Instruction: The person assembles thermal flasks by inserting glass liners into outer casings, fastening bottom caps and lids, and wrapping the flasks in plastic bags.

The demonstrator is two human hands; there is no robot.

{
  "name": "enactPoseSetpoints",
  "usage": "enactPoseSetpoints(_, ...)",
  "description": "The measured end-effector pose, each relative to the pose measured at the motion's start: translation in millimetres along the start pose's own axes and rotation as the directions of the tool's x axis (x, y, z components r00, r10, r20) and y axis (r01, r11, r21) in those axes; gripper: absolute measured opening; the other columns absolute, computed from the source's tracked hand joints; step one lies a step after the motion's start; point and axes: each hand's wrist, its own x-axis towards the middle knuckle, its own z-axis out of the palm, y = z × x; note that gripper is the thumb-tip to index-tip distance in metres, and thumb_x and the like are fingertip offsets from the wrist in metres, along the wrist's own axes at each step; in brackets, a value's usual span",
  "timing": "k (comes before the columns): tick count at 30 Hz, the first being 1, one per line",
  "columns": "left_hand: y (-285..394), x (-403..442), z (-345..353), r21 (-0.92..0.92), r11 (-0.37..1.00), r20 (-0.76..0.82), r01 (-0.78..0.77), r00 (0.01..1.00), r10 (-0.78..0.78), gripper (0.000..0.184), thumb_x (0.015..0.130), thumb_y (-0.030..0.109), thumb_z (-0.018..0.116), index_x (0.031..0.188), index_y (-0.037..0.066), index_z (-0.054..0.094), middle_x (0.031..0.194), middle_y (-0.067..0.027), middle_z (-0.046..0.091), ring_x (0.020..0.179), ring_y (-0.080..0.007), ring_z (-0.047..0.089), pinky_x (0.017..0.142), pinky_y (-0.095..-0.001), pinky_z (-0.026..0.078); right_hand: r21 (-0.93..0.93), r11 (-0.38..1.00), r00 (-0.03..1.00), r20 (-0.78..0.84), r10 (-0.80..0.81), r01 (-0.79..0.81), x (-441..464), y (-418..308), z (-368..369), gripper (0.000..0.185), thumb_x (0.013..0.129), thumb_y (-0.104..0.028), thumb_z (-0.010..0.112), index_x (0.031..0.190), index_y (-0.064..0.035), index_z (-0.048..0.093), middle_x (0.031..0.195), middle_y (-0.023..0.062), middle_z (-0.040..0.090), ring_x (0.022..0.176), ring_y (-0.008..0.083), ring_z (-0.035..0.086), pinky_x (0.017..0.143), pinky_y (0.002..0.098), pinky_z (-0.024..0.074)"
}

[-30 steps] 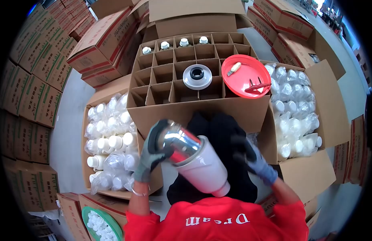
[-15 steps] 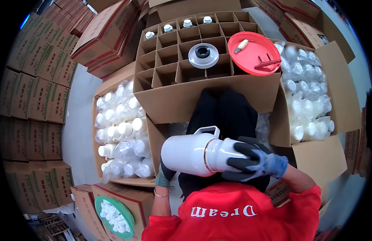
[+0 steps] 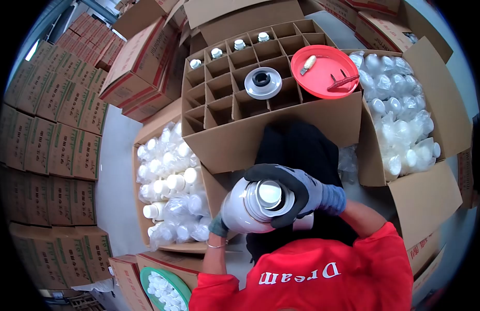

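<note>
A glossy white jug (image 3: 233, 211) with a side handle lies tilted over my lap, its mouth turned up toward me. A round white piece (image 3: 270, 194) shows within the mouth, with a dark gap beside it. My left hand (image 3: 219, 226), in a grey-green glove, holds the body from the left side; its fingers are mostly hidden under the jug. Gloved in grey and black, my right hand (image 3: 298, 189) curls around the neck and rim. Part of the handle (image 3: 303, 222) shows below my right hand.
A divided carton (image 3: 271, 122) stands ahead, holding several white-capped bottles, a clear round lid (image 3: 263, 83) and a red dish (image 3: 323, 70) with a small knife. Cartons of bagged white parts flank me left (image 3: 170, 194) and right (image 3: 400, 116). A green bowl (image 3: 185, 287) holds white caps.
The jug has swung from lying sideways to mouth toward me. My right hand moved from the neck's far end to wrap around the rim. The view shifted slightly.
</note>
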Motion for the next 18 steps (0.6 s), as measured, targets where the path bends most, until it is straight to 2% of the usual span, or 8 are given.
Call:
enactPoseSetpoints(2, -10.4, 3.4, 8.7, 0.039, 0.999, -0.027, -0.015, 0.999, 0.016, 0.062, 0.086, 0.018, 0.07, 0.141, 0.008, 0.044, 0.141, -0.0118, 0.049, 0.128, -0.0254, 0.047, 0.108, -0.0373, 0.037, -0.011, 1.0, 1.0, 0.013, -0.023, 0.023, 10.1, 0.4, -5.6, 0.094, 0.06, -0.038, 0.09, 0.135, -0.0013, 0.046, 0.13, 0.0157, 0.055, 0.12, 0.0292, 0.055, 0.102, 0.0375, 0.0426)
enactPoseSetpoints(6, -31.3, -1.7, 32.7, 0.104, 0.994, -0.09, -0.024, 0.995, 0.033, 0.063, 0.086, 0.021, 0.07, 0.142, 0.009, 0.043, 0.142, -0.011, 0.048, 0.13, -0.0257, 0.046, 0.109, -0.0376, 0.036, -0.034, 0.998, 0.987, -0.153, 0.054, -0.06, 18.4, -6.5, -10.0, 0.084, 0.062, -0.034, 0.088, 0.13, -0.0031, 0.049, 0.125, 0.0137, 0.058, 0.112, 0.0268, 0.059, 0.097, 0.0368, 0.0457)
enactPoseSetpoints(9, -41.5, -6.7, 44.8, 0.131, 0.991, -0.121, -0.025, 0.992, 0.042, 0.063, 0.086, 0.023, 0.07, 0.142, 0.011, 0.043, 0.143, -0.0105, 0.047, 0.131, -0.0259, 0.044, 0.11, -0.0378, 0.034, 0.02, 0.997, 0.97, -0.232, 0.075, -0.072, 22.5, -5.6, -0.7, 0.083, 0.062, -0.032, 0.088, 0.13, -0.0035, 0.05, 0.123, 0.0129, 0.058, 0.111, 0.0248, 0.059, 0.096, 0.0354, 0.0457)
enactPoseSetpoints(13, -54.8, -14.4, 46.1, 0.187, 0.982, -0.135, -0.036, 0.989, 0.062, 0.064, 0.086, 0.025, 0.07, 0.142, 0.012, 0.043, 0.144, -0.0098, 0.046, 0.132, -0.0262, 0.043, 0.111, -0.038, 0.033, 0.092, 0.995, 0.976, -0.219, -0.018, 0.039, 23.5, 3.0, 16.1, 0.086, 0.061, -0.034, 0.09, 0.13, -0.0026, 0.05, 0.122, 0.0124, 0.058, 0.111, 0.0248, 0.059, 0.097, 0.0353, 0.0451)
enactPoseSetpoints(15, -63.2, -13.5, 37.7, 0.233, 0.971, -0.132, -0.056, 0.987, 0.089, 0.064, 0.086, 0.026, 0.07, 0.143, 0.013, 0.043, 0.145, -0.0095, 0.046, 0.133, -0.0264, 0.042, 0.112, -0.0382, 0.032, 0.044, 0.998, 0.983, -0.178, -0.035, 0.043, 16.5, 14.3, 25.9, 0.091, 0.06, -0.037, 0.091, 0.132, -0.0027, 0.049, 0.126, 0.013, 0.057, 0.116, 0.0274, 0.056, 0.102, 0.0386, 0.0427)
enactPoseSetpoints(17, -73.6, -15.3, 24.4, 0.288, 0.955, -0.118, -0.078, 0.986, 0.116, 0.064, 0.086, 0.028, 0.07, 0.143, 0.014, 0.043, 0.146, -0.0091, 0.045, 0.134, -0.0266, 0.041, 0.113, -0.0383, 0.031, -0.13, 0.99, 0.985, -0.154, -0.078, 0.058, 4.2, 28.0, 36.3, 0.096, 0.061, -0.041, 0.089, 0.136, -0.0024, 0.045, 0.132, 0.0163, 0.053, 0.123, 0.0323, 0.051, 0.107, 0.0438, 0.0362)
enactPoseSetpoints(18, -80.2, -17.8, 21.2, 0.313, 0.946, -0.109, -0.083, 0.986, 0.123, 0.064, 0.086, 0.028, 0.07, 0.143, 0.014, 0.043, 0.146, -0.0089, 0.045, 0.134, -0.0266, 0.04, 0.113, -0.0384, 0.031, -0.287, 0.957, 0.992, -0.127, 0.017, -0.053, -9.5, 32.5, 39.3, 0.097, 0.062, -0.043, 0.085, 0.137, -0.0001, 0.042, 0.136, 0.0201, 0.047, 0.128, 0.0367, 0.044, 0.111, 0.0458, 0.0303)
